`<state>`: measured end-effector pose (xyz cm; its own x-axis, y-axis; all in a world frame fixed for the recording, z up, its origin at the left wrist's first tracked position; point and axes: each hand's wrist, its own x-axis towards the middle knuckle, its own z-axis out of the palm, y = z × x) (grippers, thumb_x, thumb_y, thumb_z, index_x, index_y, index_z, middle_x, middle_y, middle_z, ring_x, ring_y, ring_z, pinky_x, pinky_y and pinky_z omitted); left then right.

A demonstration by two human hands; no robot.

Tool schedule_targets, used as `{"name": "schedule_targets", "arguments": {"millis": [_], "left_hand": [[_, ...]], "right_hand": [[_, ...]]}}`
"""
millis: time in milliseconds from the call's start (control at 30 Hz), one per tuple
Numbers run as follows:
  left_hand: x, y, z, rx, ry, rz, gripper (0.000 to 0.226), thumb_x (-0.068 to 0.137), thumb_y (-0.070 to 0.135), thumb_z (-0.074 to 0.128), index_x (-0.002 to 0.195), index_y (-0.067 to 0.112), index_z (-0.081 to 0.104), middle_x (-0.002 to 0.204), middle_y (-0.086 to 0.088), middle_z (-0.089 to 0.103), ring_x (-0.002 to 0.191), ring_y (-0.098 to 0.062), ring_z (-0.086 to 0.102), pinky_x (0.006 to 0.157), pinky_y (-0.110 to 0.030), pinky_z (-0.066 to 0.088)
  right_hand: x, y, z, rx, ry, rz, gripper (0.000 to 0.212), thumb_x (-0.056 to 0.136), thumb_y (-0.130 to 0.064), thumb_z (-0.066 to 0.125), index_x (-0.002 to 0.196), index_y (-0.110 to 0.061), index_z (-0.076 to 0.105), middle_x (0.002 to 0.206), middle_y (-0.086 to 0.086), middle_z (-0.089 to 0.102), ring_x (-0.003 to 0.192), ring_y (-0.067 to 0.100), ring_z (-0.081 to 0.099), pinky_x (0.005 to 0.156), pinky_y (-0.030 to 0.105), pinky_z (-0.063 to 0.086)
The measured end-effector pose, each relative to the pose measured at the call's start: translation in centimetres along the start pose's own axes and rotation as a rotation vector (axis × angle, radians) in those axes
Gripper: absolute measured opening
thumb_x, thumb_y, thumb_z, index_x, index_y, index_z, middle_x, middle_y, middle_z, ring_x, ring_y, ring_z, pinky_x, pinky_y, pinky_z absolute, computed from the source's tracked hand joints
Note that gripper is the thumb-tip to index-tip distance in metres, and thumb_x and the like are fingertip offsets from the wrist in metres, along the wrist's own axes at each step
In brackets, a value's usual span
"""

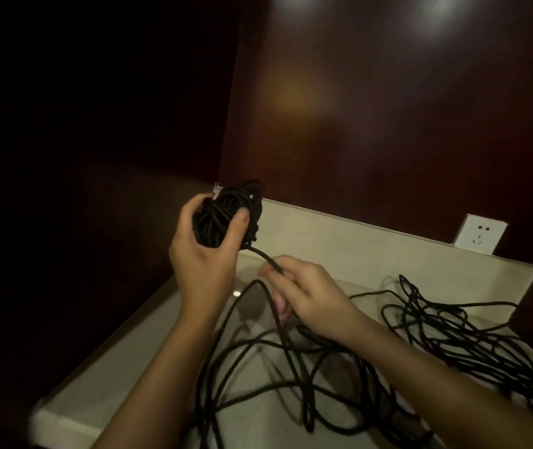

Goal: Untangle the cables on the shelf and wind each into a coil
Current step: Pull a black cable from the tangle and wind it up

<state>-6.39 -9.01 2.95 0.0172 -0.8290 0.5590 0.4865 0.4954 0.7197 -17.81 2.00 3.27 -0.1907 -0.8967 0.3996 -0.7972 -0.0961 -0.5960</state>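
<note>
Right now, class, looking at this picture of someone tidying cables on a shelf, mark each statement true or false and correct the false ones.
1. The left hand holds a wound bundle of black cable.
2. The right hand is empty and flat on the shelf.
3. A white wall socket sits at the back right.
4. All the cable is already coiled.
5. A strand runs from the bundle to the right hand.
1. True: the left hand has its grip round the black coil.
2. False: the right hand pinches a cable strand above the shelf.
3. True: the wall socket is there.
4. False: loose tangled cable lies spread on the shelf.
5. True.
</note>
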Motion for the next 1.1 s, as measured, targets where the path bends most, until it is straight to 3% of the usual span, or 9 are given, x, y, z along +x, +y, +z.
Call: {"name": "schedule_targets", "arguments": {"millis": [167, 333, 400, 533, 667, 733, 867, 1000, 1100], "left_hand": [[0.8, -1.4, -1.6, 0.458, -0.058, 0.249, 0.058, 0.079, 0.054, 0.071, 0.125, 0.019, 0.063, 0.102, 0.014, 0.061, 0.106, -0.021, 0.058, 0.088, -0.027, 0.046], [0.9, -2.2, -2.2, 0.820, -0.200, 0.435, 0.062, 0.083, 0.056, 0.070, 0.128, 0.015, 0.060, 0.103, -0.005, 0.065, 0.103, -0.028, 0.054, 0.066, -0.035, 0.047], [1.2, -2.2, -2.6, 0.861, -0.227, 0.417, 0.062, 0.083, 0.054, 0.072, 0.130, 0.016, 0.059, 0.104, -0.006, 0.064, 0.104, -0.028, 0.053, 0.063, -0.034, 0.044], [2.1, -1.5, -2.5, 1.004, -0.382, 0.377, 0.063, 0.085, 0.052, 0.072, 0.136, 0.020, 0.054, 0.114, -0.006, 0.060, 0.111, -0.029, 0.047, 0.064, -0.034, 0.038], [3.2, -0.4, -1.9, 1.176, -0.767, 0.453, 0.060, 0.087, 0.058, 0.066, 0.135, 0.026, 0.048, 0.118, 0.000, 0.058, 0.115, -0.022, 0.047, 0.071, -0.033, 0.040], [3.7, -0.2, -2.2, 1.046, -1.034, 0.407, 0.051, 0.086, 0.055, 0.068, 0.126, 0.030, 0.052, 0.110, 0.006, 0.061, 0.108, -0.016, 0.052, 0.080, -0.035, 0.048], [3.9, 0.2, -2.9, 0.596, -1.376, 0.131, 0.026, 0.093, 0.037, 0.069, 0.114, 0.026, 0.060, 0.096, 0.006, 0.066, 0.089, -0.010, 0.064, 0.079, -0.038, 0.054], [3.3, 1.7, -2.9, 0.239, -1.354, -0.025, 0.026, 0.098, 0.037, 0.058, 0.104, 0.013, 0.067, 0.083, -0.005, 0.064, 0.076, -0.020, 0.063, 0.070, -0.033, 0.048], [2.9, 1.8, -2.0, 0.219, -1.342, -0.094, 0.033, 0.088, 0.037, 0.073, 0.100, 0.006, 0.069, 0.084, -0.011, 0.068, 0.077, -0.023, 0.068, 0.069, -0.031, 0.051]], "right_hand": [[-0.5, -2.4, 2.4, 0.317, 0.042, 0.233, 0.012, 0.102, -0.020, 0.053, 0.100, -0.013, 0.063, 0.058, -0.006, 0.060, 0.049, 0.002, 0.054, 0.050, 0.016, 0.041], [-1.7, 0.3, 2.9, -0.180, -0.261, 0.334, 0.008, 0.092, -0.019, 0.060, 0.094, -0.027, 0.058, 0.091, -0.003, 0.068, 0.080, 0.013, 0.066, 0.074, 0.032, 0.055], [-2.1, 0.8, 2.2, -0.338, -0.252, 0.305, 0.006, 0.094, -0.022, 0.057, 0.090, -0.026, 0.056, 0.086, -0.005, 0.064, 0.080, 0.016, 0.064, 0.068, 0.031, 0.052], [-1.5, -0.8, -1.0, -1.060, -0.036, -0.124, 0.010, 0.090, -0.022, 0.065, 0.095, -0.019, 0.058, 0.068, -0.001, 0.055, 0.060, 0.026, 0.057, 0.053, 0.029, 0.034], [0.3, -1.2, -4.8, -1.124, -0.124, -0.501, 0.029, 0.078, -0.012, 0.077, 0.091, -0.018, 0.052, 0.057, -0.003, 0.046, 0.040, 0.021, 0.041, 0.037, 0.029, 0.035], [1.1, -1.9, -6.5, -1.061, -0.171, -0.570, 0.010, 0.093, -0.028, 0.061, 0.093, -0.020, 0.056, 0.065, -0.003, 0.052, 0.047, 0.022, 0.050, 0.041, 0.034, 0.044], [2.8, -3.0, -7.8, -0.885, -0.138, -0.541, 0.042, 0.092, -0.059, 0.046, 0.084, -0.021, 0.065, 0.072, -0.007, 0.060, 0.060, 0.017, 0.059, 0.050, 0.037, 0.048], [4.1, -3.6, -8.2, -0.816, -0.134, -0.548, 0.053, 0.088, -0.065, 0.044, 0.083, -0.018, 0.068, 0.071, -0.006, 0.059, 0.062, 0.019, 0.058, 0.051, 0.041, 0.048], [5.2, -4.1, -7.9, -0.864, -0.138, -0.600, 0.056, 0.086, -0.066, 0.040, 0.085, -0.018, 0.069, 0.072, -0.003, 0.059, 0.063, 0.023, 0.060, 0.051, 0.036, 0.047]]}}
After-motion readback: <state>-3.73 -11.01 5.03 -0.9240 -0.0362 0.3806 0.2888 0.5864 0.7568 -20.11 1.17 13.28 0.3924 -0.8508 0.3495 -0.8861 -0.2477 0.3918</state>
